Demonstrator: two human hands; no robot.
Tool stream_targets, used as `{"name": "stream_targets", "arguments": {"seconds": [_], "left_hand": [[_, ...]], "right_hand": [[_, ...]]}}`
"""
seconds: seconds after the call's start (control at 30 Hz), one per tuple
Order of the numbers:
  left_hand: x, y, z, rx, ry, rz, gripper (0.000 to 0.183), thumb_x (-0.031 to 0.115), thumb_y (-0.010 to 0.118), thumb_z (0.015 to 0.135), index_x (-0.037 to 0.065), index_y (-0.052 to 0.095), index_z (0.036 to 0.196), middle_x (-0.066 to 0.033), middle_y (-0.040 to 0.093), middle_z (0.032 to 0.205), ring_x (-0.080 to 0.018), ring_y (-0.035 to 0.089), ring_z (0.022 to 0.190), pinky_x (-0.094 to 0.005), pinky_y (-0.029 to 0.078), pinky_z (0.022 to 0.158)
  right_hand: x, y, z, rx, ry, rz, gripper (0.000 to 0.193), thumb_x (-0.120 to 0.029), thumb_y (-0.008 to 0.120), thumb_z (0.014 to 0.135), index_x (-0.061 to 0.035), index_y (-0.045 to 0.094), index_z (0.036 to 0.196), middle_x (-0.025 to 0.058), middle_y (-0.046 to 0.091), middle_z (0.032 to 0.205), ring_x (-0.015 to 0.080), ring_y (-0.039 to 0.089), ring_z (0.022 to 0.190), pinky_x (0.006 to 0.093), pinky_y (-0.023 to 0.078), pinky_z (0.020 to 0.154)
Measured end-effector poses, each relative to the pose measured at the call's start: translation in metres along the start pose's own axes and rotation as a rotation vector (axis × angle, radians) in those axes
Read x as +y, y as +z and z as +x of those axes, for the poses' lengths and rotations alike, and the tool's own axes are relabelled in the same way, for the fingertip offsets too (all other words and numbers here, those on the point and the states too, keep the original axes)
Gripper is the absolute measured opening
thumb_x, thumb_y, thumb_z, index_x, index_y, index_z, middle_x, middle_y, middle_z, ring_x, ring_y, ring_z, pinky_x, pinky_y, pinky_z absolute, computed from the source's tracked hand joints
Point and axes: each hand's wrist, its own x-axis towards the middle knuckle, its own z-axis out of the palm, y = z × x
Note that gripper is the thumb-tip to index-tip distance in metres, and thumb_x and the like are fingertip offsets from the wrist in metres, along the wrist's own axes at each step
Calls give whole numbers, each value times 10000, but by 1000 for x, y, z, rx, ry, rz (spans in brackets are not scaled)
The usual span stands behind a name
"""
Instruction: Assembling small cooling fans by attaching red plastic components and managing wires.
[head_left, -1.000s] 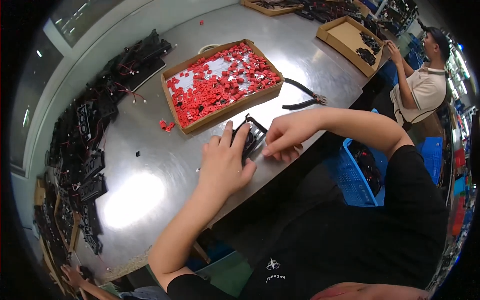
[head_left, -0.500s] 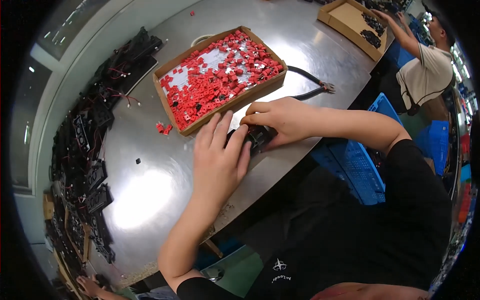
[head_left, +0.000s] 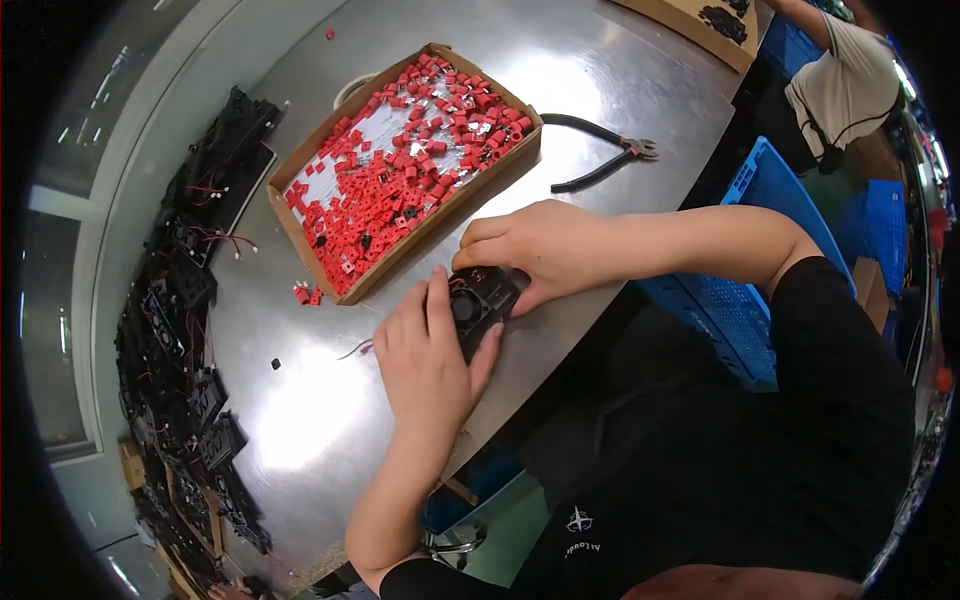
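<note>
Head view, hands first: L hand (head_left: 425,350) lies along the left side of a black fan unit (head_left: 497,290), fingers close together, thumb on its near side. R hand (head_left: 550,250) has fingers bent over the unit's far right end, thumb below — both hands clamped on it. Unit is just inside the counter's (head_left: 255,325) near edge, abt. midway along; cannot tell if it is resting or slightly raised.

Thin wire (head_left: 355,350) shows just left of L hand. Small black block (head_left: 276,364) sits alone farther left. Cardboard tray (head_left: 440,225) of red parts (head_left: 385,190) is beyond the hands; a few loose red pieces (head_left: 306,294) lie outside its near left corner. Pliers (head_left: 605,155) w/ black handles lie open off the tray's right side, toward the counter's right edge.

Black assemblies (head_left: 185,290) w/ wires are heaped along the window-side edge. Second cardboard box (head_left: 690,30), black parts inside, is at the far right corner — co-worker (head_left: 845,80) in a light shirt beside it. Blue basket (head_left: 765,200) is off the near edge, R side.
</note>
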Motion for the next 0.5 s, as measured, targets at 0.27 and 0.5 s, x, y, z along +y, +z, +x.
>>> {"name": "stream_targets", "arguments": {"seconds": [0.27,0.5], "left_hand": [[0,-2,1,-71,-48,14,767,440,791,859,43,531,1461,-188,586,1263,-372,579,1120,-486,447,952],[-6,-3,1,-57,-38,-5,866,496,803,836,-41,487,1438,-212,580,1188,-402,572,1055,-501,452,927]], "right_hand": [[6,-50,34,-313,291,625,750,-480,763,951,-40,509,1502,116,656,1269,202,666,759,361,567,731],[30,11,65,-138,149,959,639,-532,405,1132,-25,493,1511,117,671,1159,151,660,761,326,537,693]]}}
